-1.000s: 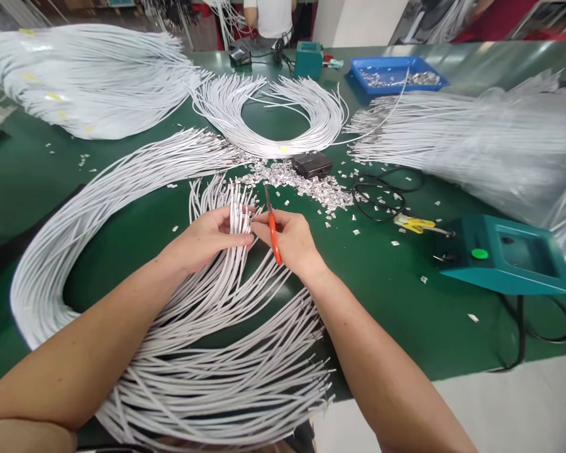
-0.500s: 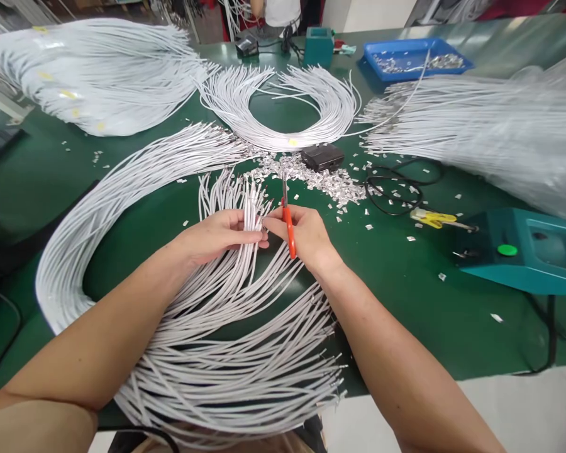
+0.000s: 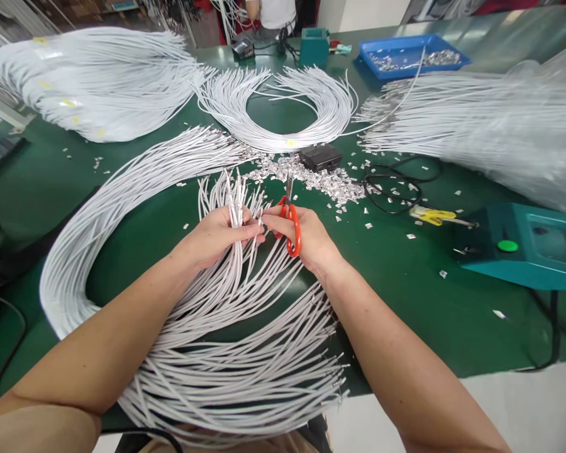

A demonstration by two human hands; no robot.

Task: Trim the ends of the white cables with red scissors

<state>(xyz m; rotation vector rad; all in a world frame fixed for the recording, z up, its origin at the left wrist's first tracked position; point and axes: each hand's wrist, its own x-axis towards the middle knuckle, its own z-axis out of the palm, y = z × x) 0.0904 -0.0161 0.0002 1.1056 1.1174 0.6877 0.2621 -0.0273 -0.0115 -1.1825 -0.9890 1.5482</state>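
My left hand [image 3: 224, 234] is closed around a small bunch of white cables [image 3: 236, 211], their ends standing up above the fingers. My right hand [image 3: 306, 236] keeps a pair of scissors [image 3: 293, 233] with orange handles in its grip, blades pointing away from me. The fingertips of that hand meet one cable end beside my left thumb; the exact pinch is too small to make out. Below both hands, many loose white cables [image 3: 245, 377] fan out across the bench edge toward me. A long curved bundle [image 3: 75, 251] of the same cables loops round on the left.
Small silvery-white scraps [image 3: 332, 182] lie scattered behind my hands, beside a black box [image 3: 321, 157]. A teal machine [image 3: 528, 245] stands at right near yellow-handled pliers [image 3: 431, 216]. A blue tray [image 3: 368, 49], cable coils [image 3: 283, 141] and a person [image 3: 277, 12] are at the back.
The bunch in my left hand has shifted left and one cable end now stands apart near my thumb. The scissors have turned so both handle loops show.
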